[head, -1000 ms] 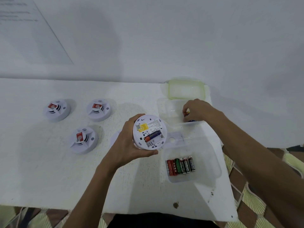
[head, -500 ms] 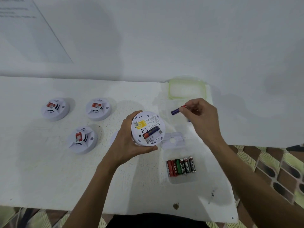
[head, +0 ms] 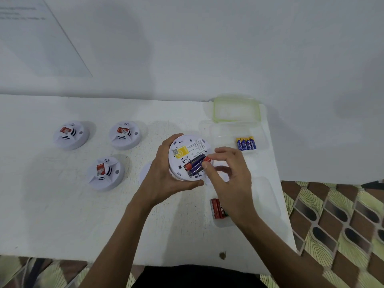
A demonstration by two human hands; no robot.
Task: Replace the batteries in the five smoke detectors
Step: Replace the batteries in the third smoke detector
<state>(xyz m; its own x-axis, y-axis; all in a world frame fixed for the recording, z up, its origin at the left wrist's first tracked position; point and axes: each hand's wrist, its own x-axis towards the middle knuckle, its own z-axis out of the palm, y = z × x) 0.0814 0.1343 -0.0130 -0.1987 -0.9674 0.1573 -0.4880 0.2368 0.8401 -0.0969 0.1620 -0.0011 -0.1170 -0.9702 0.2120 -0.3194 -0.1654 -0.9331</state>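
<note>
Over tabletop (head: 62, 204), in bay of upturned smoke detector (head: 187, 149): purple battery (head: 196, 171) lying lower-left to upper-right, red end pinched between right hand (head: 230, 179) fingers (head: 218, 155). Detector rim gripped by left hand (head: 164, 179) (steadying only). Likely next: pressing red end down flat.

- Probably a plain room at home: a white table (head: 62, 215) (its top scuffed and speckled) under the left hand (head: 166, 175) and right hand (head: 230, 179), set against a white wall (head: 207, 48).
- Right of the right hand, patterned floor tiles (head: 332, 215).
- Beyond it, a green-rimmed food-box lid (head: 214, 113).
</note>
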